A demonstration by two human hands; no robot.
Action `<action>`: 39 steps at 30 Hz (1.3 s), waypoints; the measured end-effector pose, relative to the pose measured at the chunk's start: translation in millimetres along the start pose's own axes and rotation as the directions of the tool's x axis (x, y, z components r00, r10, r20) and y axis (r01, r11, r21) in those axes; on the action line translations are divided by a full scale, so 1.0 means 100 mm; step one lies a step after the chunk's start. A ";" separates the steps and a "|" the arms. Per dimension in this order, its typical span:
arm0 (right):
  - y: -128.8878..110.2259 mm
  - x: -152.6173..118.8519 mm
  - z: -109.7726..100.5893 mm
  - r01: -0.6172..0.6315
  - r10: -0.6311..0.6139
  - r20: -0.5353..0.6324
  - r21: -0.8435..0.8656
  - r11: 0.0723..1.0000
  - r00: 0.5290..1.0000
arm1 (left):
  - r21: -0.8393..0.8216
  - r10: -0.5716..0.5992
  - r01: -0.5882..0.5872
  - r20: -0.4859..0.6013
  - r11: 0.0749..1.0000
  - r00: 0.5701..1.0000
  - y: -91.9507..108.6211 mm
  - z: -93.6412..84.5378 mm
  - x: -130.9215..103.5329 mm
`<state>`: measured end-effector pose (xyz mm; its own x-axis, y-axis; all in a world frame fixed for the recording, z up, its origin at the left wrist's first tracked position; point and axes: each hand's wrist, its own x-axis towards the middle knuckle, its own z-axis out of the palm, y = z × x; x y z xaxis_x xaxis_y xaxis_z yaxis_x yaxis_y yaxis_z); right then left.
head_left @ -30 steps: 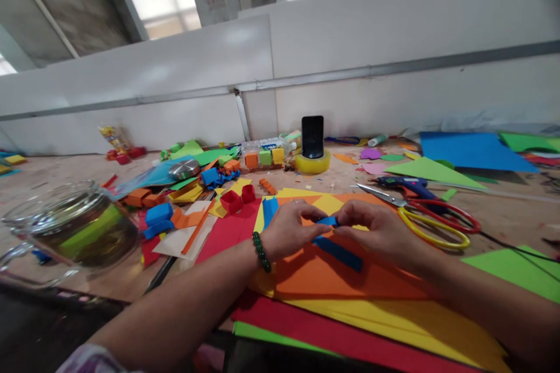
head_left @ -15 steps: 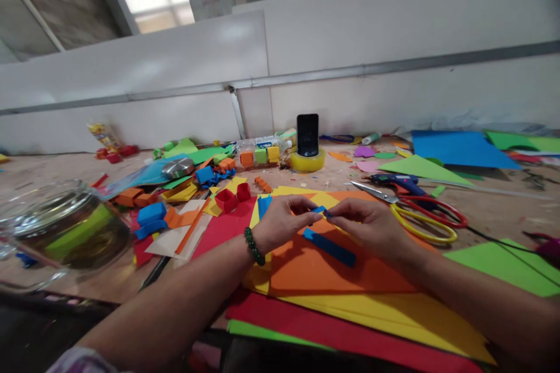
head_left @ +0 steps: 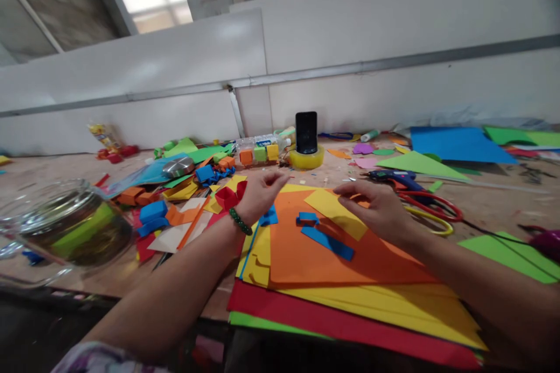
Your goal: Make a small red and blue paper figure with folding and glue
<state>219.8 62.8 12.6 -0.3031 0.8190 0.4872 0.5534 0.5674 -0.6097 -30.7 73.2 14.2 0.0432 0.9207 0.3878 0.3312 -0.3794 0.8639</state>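
On the orange sheet (head_left: 301, 262) lies a small folded blue paper piece (head_left: 308, 219), with a flat blue strip (head_left: 328, 243) just in front of it. My left hand (head_left: 261, 197) is raised beyond the sheet's left side, near the red paper boxes (head_left: 226, 198). Its thumb and fingertips are pressed together; whatever they hold is too small to make out. My right hand (head_left: 376, 205) hovers by a yellow paper rectangle (head_left: 335, 211), thumb and fingers apart, holding nothing visible. Scissors with red and yellow handles (head_left: 441, 205) lie partly hidden beyond my right hand.
Stacked yellow and red sheets (head_left: 350, 326) lie under the orange one. A glass teapot (head_left: 74, 233) stands at left. A phone (head_left: 306, 132) stands in a yellow tape roll (head_left: 306, 158). A glue gun (head_left: 391, 177) sits behind the scissors. Paper cubes (head_left: 151, 213) and scraps lie about.
The small blue piece has left both hands and now lies on the orange sheet. My left hand has moved left and away, my right hand slightly right, uncovering the yellow rectangle.
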 end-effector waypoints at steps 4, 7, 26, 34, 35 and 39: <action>0.05 0.02 -0.02 -0.011 0.010 -0.058 -0.003 1.000 0.998 | -0.046 0.041 -0.052 -0.205 0.998 0.978 0.06 -0.12 0.07; 0.11 0.04 -0.03 -0.006 0.004 -0.068 -0.036 0.999 0.998 | -0.125 0.188 -0.244 -0.344 0.962 0.920 0.29 -0.24 0.02; 0.11 -0.01 0.13 0.048 -0.038 0.110 -0.094 0.994 0.993 | 0.821 -0.297 0.059 0.137 0.568 0.945 0.03 -1.29 0.22; 0.20 0.02 0.10 0.137 -0.131 0.059 -0.127 0.982 0.990 | 0.757 -0.354 0.090 0.194 0.647 0.915 -0.22 -1.26 0.23; 0.20 0.02 0.10 0.143 -0.137 0.054 -0.130 0.981 0.989 | 0.759 -0.363 0.104 0.183 0.643 0.914 -0.24 -1.30 0.20; 0.17 0.02 0.08 0.147 -0.138 0.074 -0.134 0.980 0.988 | 0.786 -0.448 0.170 0.148 0.594 0.882 -0.30 -1.47 0.09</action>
<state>222.3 75.2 -2.2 -0.4330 0.7368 0.5193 0.6020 0.6652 -0.4418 -178.5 79.7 38.7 0.0291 0.9953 -0.0922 0.9451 0.0026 0.3268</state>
